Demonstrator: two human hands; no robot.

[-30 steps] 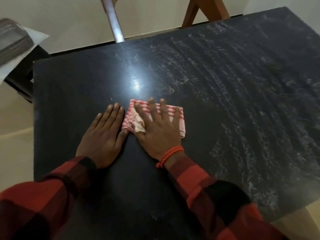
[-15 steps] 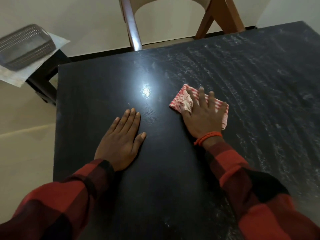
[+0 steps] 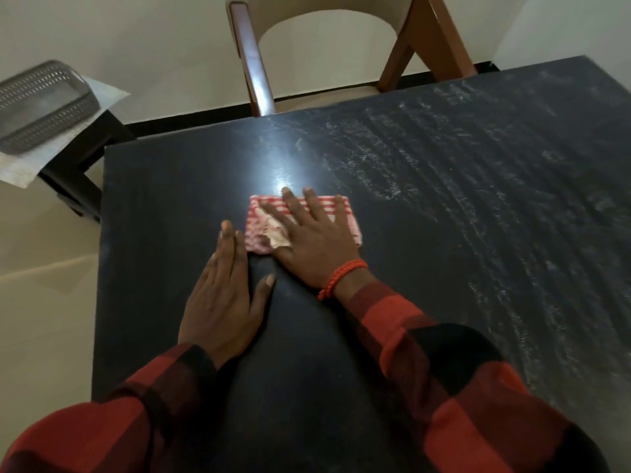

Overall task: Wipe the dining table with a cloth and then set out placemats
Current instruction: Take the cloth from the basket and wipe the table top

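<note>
Wiping step: right hand (image 3: 316, 240) flat, pressing striped cloth (image 3: 327, 208) on dark table (image 3: 164, 199); left hand (image 3: 222, 302) flat beside. Next, likely: sweep cloth right over streaks (image 3: 444, 172).

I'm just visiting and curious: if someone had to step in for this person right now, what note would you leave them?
Right hand: flat, pressing the folded red-and-white striped cloth on the black dining table.
Left hand: flat on the table, beside the cloth.
Done: the left part looks clean and glossy.
Left: the right part has whitish streaks to wipe; then lay placemats, none in view.
</note>
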